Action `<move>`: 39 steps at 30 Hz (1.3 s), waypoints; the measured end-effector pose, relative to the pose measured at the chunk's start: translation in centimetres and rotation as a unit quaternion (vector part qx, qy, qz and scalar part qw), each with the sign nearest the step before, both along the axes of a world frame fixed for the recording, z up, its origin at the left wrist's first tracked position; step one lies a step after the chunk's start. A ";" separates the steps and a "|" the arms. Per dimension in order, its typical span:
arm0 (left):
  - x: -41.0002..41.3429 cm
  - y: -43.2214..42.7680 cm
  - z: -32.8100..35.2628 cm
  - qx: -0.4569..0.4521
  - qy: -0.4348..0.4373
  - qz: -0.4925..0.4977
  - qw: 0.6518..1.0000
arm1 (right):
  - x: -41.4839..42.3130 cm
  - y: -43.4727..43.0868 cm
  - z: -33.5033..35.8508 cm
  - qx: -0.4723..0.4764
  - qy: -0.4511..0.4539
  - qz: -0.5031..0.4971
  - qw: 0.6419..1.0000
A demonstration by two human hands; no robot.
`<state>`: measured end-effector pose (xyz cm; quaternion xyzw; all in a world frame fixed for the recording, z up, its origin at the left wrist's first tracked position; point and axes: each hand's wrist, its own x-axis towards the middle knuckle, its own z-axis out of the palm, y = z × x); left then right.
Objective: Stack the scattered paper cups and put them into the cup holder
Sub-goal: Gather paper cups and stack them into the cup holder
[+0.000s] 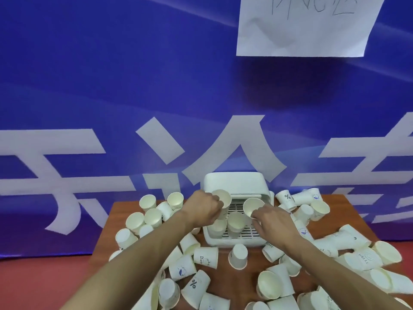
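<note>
Left hand (202, 208) is being curled round a paper cup (222, 198), the fingers wrapped about its wall below the rim and the mouth being tipped toward the camera; the right hand (271, 220) is being closed in the same way on a second cup (251, 206), pinched at its near rim and also tilted mouth-up. Both cups are being held above the grated tray of the white cup holder (234, 182), near each other but apart; the holder is being backed by a blue banner (134, 86) at the far middle of the worktop (237, 285). Within the holder a short stack (235, 221) is being stood upright on the grating, and a further cup (218, 227) is being half hidden under the left hand; how many cups are nested there cannot be told. Loose cups (205, 256) are being seen strewn all round the holder, most on their sides, a few mouth-down.

Nesting and loading is being judged the step in hand, with the task far from done. Next, one held cup is probably being called to sit base-first into an open mouth; its axis is being required true to the stack, and only light pressure is being advised, lest thin paper be crushed or the stack be tipped.
</note>
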<state>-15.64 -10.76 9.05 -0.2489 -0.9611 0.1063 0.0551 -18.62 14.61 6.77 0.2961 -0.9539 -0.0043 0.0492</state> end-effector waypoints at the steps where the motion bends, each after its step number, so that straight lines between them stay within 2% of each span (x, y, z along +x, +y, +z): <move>1: 0.2 -0.4 -0.1 0.000 -0.002 0.010 1.000 | 0.0 -0.4 -0.1 0.000 0.001 0.006 1.000; 13: 0.2 -0.1 -1.5 0.020 0.004 0.047 0.999 | -1.1 -1.0 -1.9 -0.018 0.007 0.040 0.999; 19: -0.2 0.9 -4.6 0.007 -0.032 0.075 0.997 | -2.5 -1.5 -4.0 -0.014 -0.009 0.040 0.999; 28: -0.6 1.3 -8.0 -0.005 -0.078 0.120 0.990 | -1.8 -1.5 -6.6 -0.124 -0.010 0.022 0.992; 39: -1.2 1.6 -9.1 0.016 -0.100 0.107 0.989 | -3.0 -1.3 -7.6 -0.151 -0.021 0.037 0.988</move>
